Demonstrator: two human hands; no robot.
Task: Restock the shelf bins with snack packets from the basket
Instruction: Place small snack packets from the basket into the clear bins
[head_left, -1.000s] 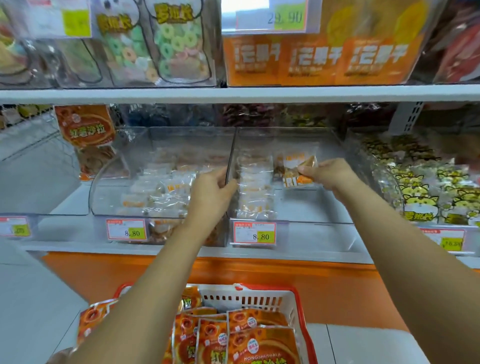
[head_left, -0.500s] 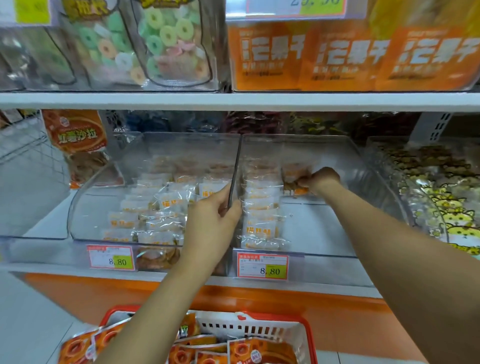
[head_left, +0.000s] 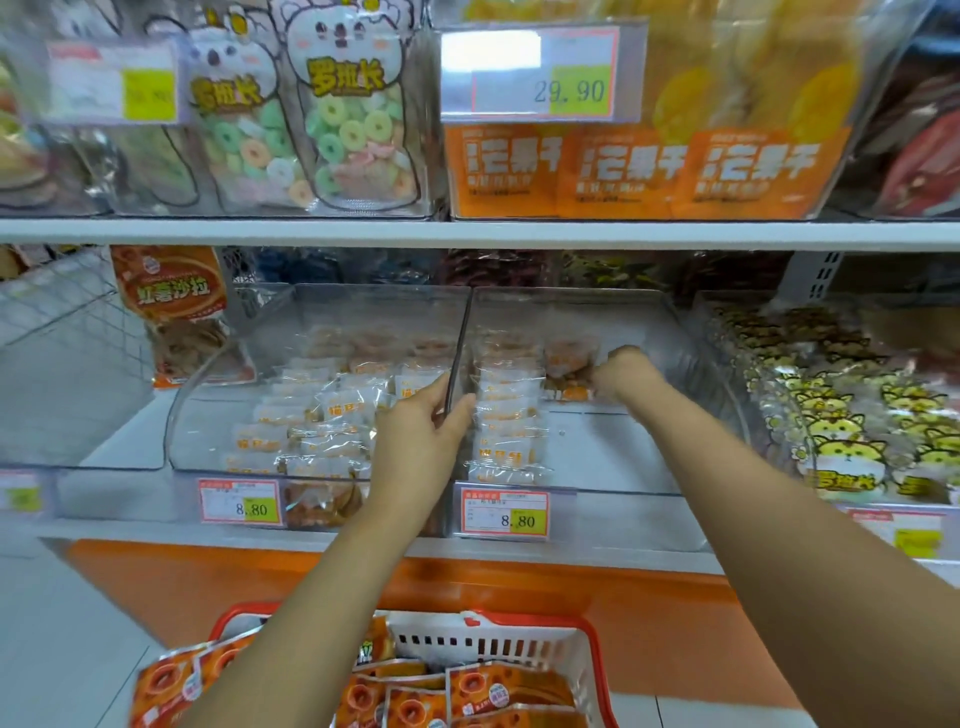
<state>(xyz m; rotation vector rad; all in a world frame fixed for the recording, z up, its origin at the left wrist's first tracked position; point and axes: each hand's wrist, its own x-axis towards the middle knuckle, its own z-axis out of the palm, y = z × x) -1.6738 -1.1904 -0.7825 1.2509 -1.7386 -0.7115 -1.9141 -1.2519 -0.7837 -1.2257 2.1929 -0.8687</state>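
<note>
Two clear shelf bins stand side by side on the middle shelf. My left hand (head_left: 422, 426) grips the upright wall between the left bin (head_left: 208, 395) and the right bin (head_left: 670, 332). My right hand (head_left: 626, 373) reaches deep into the right bin and holds a small orange-and-clear snack packet (head_left: 566, 375) at the back, beside a row of like packets (head_left: 504, 415). The red-rimmed white basket (head_left: 519, 636) sits below, with several orange packets (head_left: 498, 691) in it.
Orange bags (head_left: 171, 291) lean behind the left bin. Yellow cat-print bags (head_left: 852, 426) fill the bin to the right. The upper shelf (head_left: 467, 231) overhangs with candy-ring and orange bags. Price tags marked 8.80 (head_left: 506, 514) hang on the bin fronts.
My right hand has pushed the small packet from mid-bin toward the back of the right bin. My left hand keeps its hold on the wall. The view has shifted closer.
</note>
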